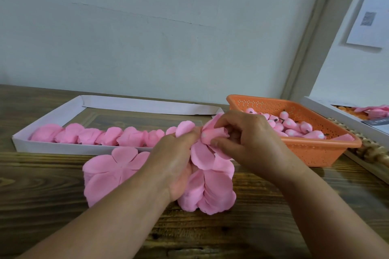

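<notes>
A pink fabric flower (207, 135) is held above the wooden table between both hands. My left hand (176, 160) grips it from the left and below, fingers curled into the petals. My right hand (244, 141) pinches its petals from the right, around the pale bud at the centre. A stack of flat pink petal pieces (109, 174) lies on the table to the left, and a second stack (212, 191) lies under my hands.
A shallow white cardboard tray (63, 148) behind holds a row of pink flowers (94, 135). An orange perforated basket (311, 147) at the right holds several pink buds (294, 128). A white box (336, 115) stands at the far right, by the wall.
</notes>
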Demonstrator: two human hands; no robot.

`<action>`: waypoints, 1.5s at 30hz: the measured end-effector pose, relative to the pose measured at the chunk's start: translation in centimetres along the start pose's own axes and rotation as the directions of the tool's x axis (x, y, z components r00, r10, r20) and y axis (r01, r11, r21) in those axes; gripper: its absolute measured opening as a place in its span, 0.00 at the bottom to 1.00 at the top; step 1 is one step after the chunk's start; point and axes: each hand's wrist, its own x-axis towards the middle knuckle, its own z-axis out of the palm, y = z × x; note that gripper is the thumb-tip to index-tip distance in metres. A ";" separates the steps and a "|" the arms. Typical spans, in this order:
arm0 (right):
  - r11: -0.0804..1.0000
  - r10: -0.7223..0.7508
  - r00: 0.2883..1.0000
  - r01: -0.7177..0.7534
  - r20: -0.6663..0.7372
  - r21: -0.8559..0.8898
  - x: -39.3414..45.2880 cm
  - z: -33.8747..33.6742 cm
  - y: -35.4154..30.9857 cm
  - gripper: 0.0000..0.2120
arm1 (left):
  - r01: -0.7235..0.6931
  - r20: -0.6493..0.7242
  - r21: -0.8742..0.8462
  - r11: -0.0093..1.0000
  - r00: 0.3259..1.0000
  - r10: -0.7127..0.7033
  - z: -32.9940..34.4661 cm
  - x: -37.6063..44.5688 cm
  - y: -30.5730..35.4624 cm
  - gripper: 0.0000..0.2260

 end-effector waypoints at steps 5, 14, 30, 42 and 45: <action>1.000 -0.001 0.999 0.001 0.049 -0.005 0.0 0.2 -0.3 0.04 | -0.022 0.053 0.015 1.000 0.998 0.021 0.1 -0.1 0.0 0.06; 1.000 0.001 0.999 -0.001 0.042 0.012 0.0 0.2 -0.7 0.07 | 0.007 0.012 0.090 0.996 1.000 -0.008 0.0 -0.2 0.1 0.09; 0.991 0.122 0.992 -0.123 0.021 0.056 0.1 0.6 -0.7 0.05 | -0.025 -0.127 0.268 0.963 0.990 0.062 -0.1 -0.2 -0.2 0.07; 0.953 0.188 0.982 -0.183 0.003 0.243 0.5 0.5 0.2 0.29 | 0.010 -0.115 0.197 0.980 0.993 0.013 0.0 -0.2 -0.2 0.05; 0.941 0.191 0.981 -0.193 0.035 0.280 0.5 0.4 0.4 0.19 | 0.026 -0.127 0.209 0.977 0.992 0.001 0.0 -0.2 -0.3 0.05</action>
